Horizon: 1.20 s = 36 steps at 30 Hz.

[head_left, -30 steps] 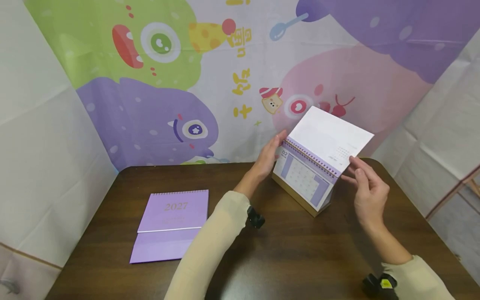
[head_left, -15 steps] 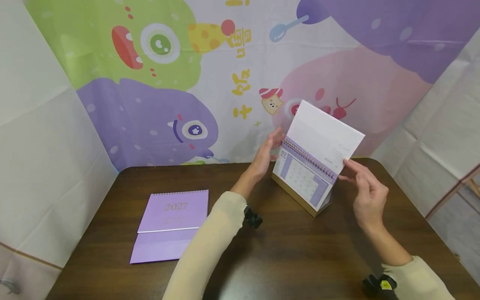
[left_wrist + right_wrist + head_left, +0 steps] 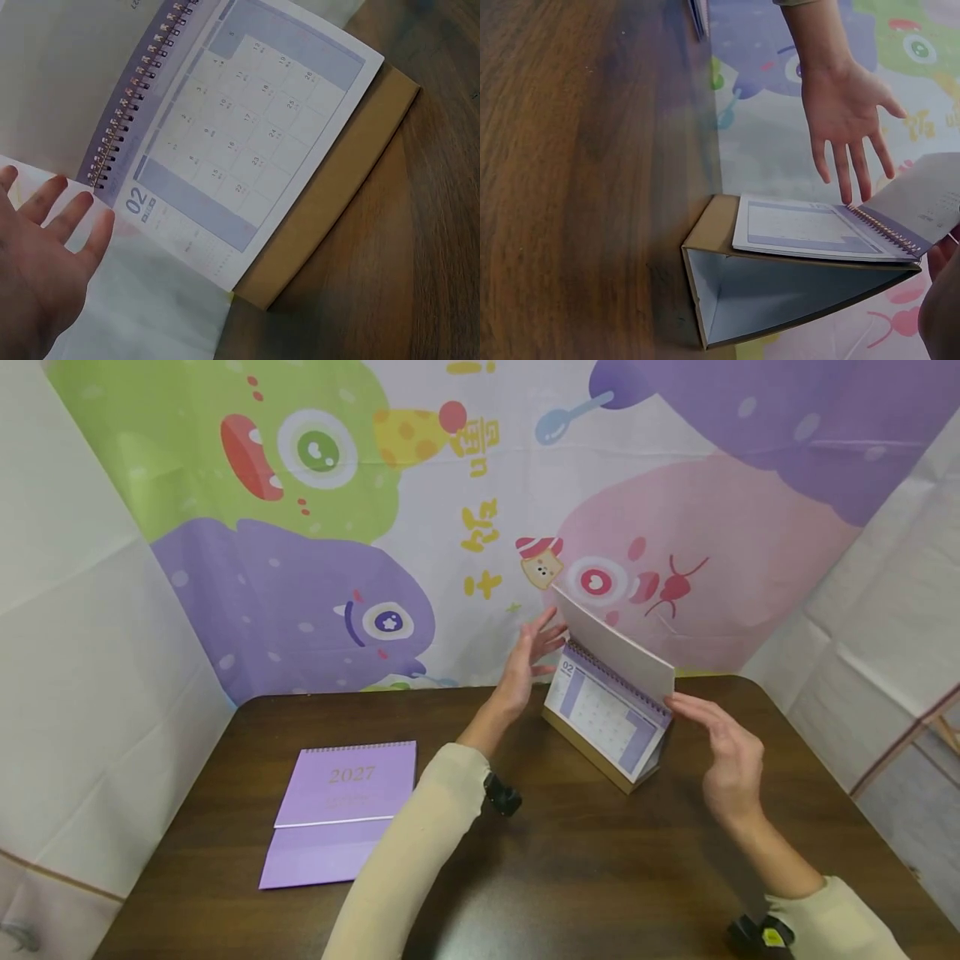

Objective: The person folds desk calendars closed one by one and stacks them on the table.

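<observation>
A desk calendar [image 3: 600, 714] with a purple spiral binding and brown base stands tilted at the table's right rear, showing the grid for 02. Above the coils, a turned-up leaf [image 3: 618, 647] leans backward, seen at a steep angle. My left hand [image 3: 521, 668] is spread beside the left end of the binding; its fingers [image 3: 56, 202] look apart from the coils in the right wrist view. At the leaf's lower right corner, the extended fingertips of my right hand [image 3: 727, 760] touch its edge. Most of the right hand is out of its wrist view.
A second, purple calendar [image 3: 352, 777] marked 2027 lies on the left of the dark wooden table [image 3: 555, 877]. Behind the table hangs a cartoon-printed cloth [image 3: 457, 527], close to the calendar's back. White sheeting [image 3: 82, 635] borders the left side.
The raised leaf has swung up and backward over the binding, now seen nearly edge-on. My right hand has followed it slightly left, its fingers straightening. The left hand's fingers have spread.
</observation>
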Each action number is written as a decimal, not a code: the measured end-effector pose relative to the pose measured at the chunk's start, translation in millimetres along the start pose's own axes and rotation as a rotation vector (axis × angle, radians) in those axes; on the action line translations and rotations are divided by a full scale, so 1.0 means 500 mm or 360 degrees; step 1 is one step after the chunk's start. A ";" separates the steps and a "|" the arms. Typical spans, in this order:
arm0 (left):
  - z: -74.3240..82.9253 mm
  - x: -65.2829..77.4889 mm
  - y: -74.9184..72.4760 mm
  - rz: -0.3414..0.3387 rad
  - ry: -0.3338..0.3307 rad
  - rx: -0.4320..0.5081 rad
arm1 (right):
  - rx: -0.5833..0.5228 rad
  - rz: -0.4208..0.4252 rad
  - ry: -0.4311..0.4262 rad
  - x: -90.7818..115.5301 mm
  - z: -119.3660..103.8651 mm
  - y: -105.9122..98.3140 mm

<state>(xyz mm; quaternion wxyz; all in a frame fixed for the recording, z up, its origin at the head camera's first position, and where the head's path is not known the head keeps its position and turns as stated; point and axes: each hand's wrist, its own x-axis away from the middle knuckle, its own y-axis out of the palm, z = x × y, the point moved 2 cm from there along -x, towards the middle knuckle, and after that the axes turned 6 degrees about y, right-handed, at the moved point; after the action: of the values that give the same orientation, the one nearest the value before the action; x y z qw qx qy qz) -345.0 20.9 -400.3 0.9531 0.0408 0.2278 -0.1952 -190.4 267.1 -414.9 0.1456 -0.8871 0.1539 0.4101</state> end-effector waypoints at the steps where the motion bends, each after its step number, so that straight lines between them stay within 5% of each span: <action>1: 0.000 0.001 -0.002 0.0007 0.0001 0.0004 | -0.0006 -0.0010 -0.0017 0.001 0.001 0.001; 19: -0.027 0.035 -0.048 0.0128 -0.0007 0.0063 | -0.0009 -0.0254 -0.0298 0.016 0.009 0.007; 26: -0.027 0.050 -0.067 0.0175 -0.0142 0.0125 | 0.0040 -0.0293 -0.0347 0.023 0.013 0.007; 36: -0.040 0.057 -0.083 0.0153 -0.0325 -0.0072 | 0.0089 -0.0341 -0.0346 0.035 0.024 0.006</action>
<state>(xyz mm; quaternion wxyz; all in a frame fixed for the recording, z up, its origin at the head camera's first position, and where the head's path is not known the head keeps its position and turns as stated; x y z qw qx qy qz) -346.1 -24.1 -430.5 0.9803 0.0102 0.1316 -0.1473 -188.9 266.6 -436.4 0.2289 -0.8444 0.0530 0.4815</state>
